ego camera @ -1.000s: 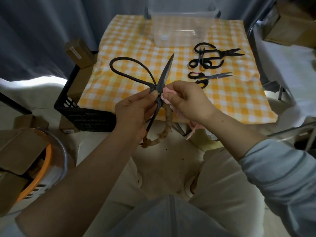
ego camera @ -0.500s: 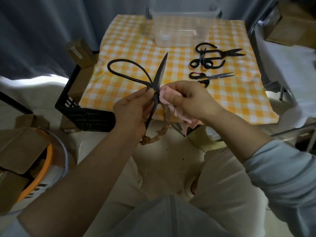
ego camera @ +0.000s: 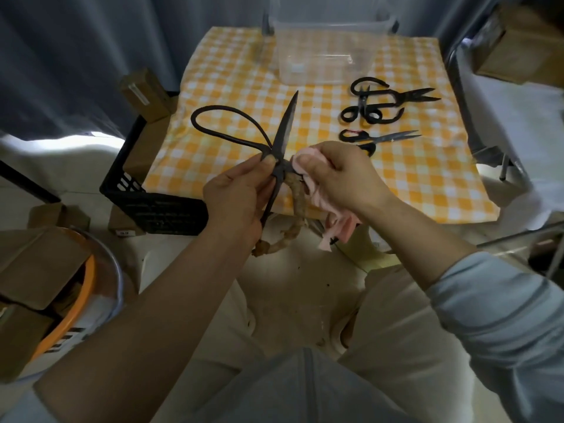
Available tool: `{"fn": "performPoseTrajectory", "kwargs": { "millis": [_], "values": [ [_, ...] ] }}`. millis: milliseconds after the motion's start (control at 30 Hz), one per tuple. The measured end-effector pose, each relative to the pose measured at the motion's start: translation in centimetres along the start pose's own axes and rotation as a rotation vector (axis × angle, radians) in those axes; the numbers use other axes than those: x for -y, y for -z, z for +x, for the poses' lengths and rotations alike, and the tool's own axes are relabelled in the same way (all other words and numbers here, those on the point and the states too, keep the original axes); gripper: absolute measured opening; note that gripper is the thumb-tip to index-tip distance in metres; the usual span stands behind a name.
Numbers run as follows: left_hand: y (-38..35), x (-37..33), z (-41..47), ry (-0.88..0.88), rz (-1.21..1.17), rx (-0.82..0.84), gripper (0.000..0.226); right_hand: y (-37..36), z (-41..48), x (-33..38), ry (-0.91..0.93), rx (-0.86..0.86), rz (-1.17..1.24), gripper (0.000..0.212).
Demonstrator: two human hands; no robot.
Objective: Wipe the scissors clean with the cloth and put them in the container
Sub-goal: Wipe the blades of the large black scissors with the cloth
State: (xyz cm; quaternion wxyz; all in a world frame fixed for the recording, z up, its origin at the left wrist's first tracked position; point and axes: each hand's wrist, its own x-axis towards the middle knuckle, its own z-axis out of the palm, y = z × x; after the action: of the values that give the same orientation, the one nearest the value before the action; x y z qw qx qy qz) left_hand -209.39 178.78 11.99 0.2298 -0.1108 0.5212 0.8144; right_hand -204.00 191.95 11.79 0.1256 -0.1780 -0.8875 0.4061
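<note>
The container (ego camera: 326, 65) stands at the far edge of the surface (ego camera: 427, 178), about midway across; to its right and nearer lies a tangle of scissors (ego camera: 375, 102), with a single pair (ego camera: 384, 137) nearer still, just behind the right hand (ego camera: 338, 175). Over the near edge of the surface the large scissors (ego camera: 286, 129) are held between the two hands, with the left hand (ego camera: 238, 196) on their left and the right hand on their right, the cloth (ego camera: 338, 221) hanging below it. Left of the surface a crate (ego camera: 158, 209) sits on the floor with a box (ego camera: 143, 93) at its far corner, and a bucket (ego camera: 88, 285) stands nearer, at far left.
</note>
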Motion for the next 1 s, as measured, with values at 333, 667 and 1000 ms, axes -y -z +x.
{"fn": "performPoseTrajectory", "kwargs": {
  "millis": [333,667,1000],
  "values": [
    [-0.6,0.2,-0.1,-0.011,-0.011,-0.023,0.017,-1.5,0.4,-0.2,0.031,-0.164,-0.229,0.035],
    [0.0,-0.3,0.3,-0.013,-0.019,-0.03,0.02,1.0,-0.7,-0.4,0.131,0.081,-0.028,0.019],
    [-0.2,-0.1,-0.1,-0.066,0.052,-0.001,0.013,1.3,1.1,0.6,-0.132,-0.006,0.078,0.041]
  ]
}}
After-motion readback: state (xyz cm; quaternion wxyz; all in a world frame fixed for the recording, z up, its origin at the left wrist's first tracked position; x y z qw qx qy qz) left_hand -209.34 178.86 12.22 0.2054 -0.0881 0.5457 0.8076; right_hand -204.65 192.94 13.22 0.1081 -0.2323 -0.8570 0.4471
